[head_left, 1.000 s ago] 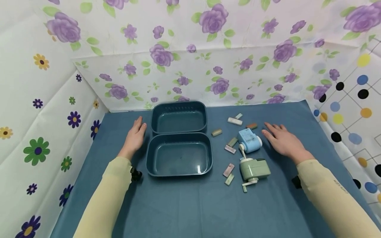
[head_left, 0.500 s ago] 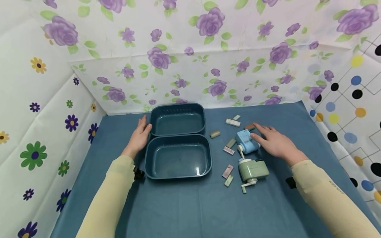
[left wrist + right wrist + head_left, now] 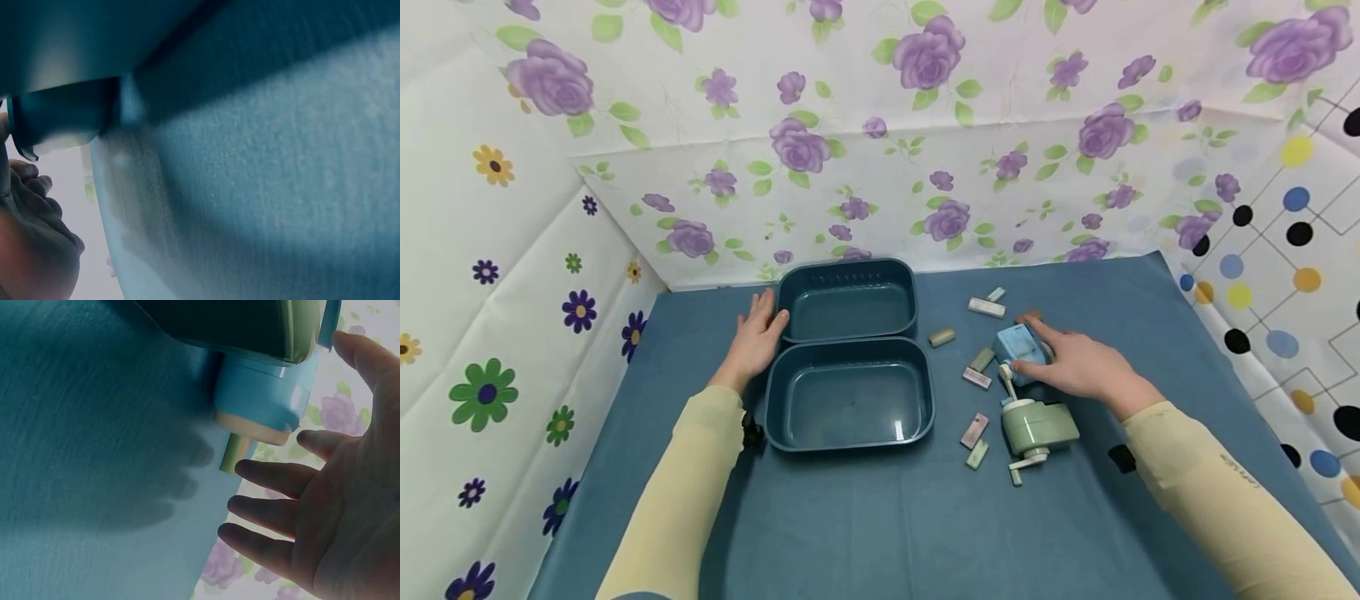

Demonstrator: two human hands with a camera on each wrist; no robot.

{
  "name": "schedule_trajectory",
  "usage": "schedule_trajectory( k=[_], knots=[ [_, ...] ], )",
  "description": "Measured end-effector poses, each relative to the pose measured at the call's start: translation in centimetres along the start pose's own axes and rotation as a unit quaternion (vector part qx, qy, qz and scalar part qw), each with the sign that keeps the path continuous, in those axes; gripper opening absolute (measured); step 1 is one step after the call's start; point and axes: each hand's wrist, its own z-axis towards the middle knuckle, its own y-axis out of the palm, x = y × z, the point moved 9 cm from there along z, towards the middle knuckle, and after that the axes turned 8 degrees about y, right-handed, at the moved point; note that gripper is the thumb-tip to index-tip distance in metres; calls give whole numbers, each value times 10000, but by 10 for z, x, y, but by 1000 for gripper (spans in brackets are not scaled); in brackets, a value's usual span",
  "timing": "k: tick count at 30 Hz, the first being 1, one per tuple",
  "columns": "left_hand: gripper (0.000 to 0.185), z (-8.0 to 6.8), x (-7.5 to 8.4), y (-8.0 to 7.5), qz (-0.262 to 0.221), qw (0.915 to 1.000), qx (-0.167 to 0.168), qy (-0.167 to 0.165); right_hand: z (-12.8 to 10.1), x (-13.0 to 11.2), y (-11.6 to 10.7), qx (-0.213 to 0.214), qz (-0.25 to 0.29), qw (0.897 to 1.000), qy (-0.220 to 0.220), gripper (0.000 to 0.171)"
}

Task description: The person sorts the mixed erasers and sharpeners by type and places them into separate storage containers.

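My right hand (image 3: 1081, 365) reaches over the blue crank pencil sharpener (image 3: 1019, 343), its thumb at the near side and fingers at the far side. In the right wrist view its fingers are spread beside the blue body, not curled round it. A green crank pencil sharpener (image 3: 1041, 427) lies just nearer, its handle pointing down toward the front. Left of the trays, my left hand (image 3: 752, 340) has its fingers extended, with the thumb at the rim of the back tray (image 3: 848, 337); whether it touches is unclear. A brown eraser (image 3: 1030, 317) shows by the right fingertips.
A front dark blue tray (image 3: 850, 447) adjoins the back one. Several eraser-like blocks lie between trays and sharpeners, among them a white one (image 3: 987, 308), a tan one (image 3: 942, 337) and a pink one (image 3: 974, 431). Flowered sheets (image 3: 730, 208) wall the blue table cloth (image 3: 880, 525).
My right hand has moved left from beside the blue pencil sharpener to over it. My left hand has shifted slightly right, up to the back tray. The sharpeners and erasers look unmoved.
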Motion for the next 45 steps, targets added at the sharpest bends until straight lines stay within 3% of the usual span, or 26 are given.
schedule_trajectory(
  k=[7,22,35,45],
  knots=[
    [70,2,5,4,241,9994,20,240,3,-2,9,-269,64,9996,73,113],
    [70,7,9,8,1122,9916,-599,230,9,-6,12,-378,201,9985,329,110],
    [71,5,9,16,957,9917,-855,104,9,-10,8,-417,-14,9984,390,110],
    [72,5,12,9,1023,9905,-921,-1,18,-16,7,-276,29,9980,564,110]
  ],
)
